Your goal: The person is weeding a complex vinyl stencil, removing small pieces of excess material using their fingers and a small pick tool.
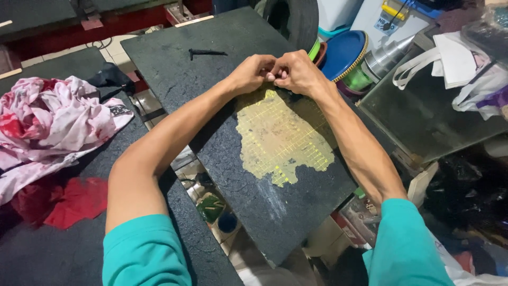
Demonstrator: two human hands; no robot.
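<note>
Head view: my left hand (253, 71) and right hand (297, 71) meet, fingertips pinched together on something too small to tell. Just below the grip lies the dark board (222, 122) with its worn yellow grid patch (280, 137). Step looks like picking at the patch's top edge; next calls for steady pull.

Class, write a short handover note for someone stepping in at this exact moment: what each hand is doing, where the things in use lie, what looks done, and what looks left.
Left hand: fingers curled, meeting the right hand at the far edge of the worn yellow patch on the black board.
Right hand: fingers pinched against the left; whatever they grip is too small to make out.
Things: a small dark tool lies untouched on the board, further back. A pink and white cloth is bundled on the table to the left.
Done: cannot tell.
Left: the hands are at work; the tool is unused.
</note>
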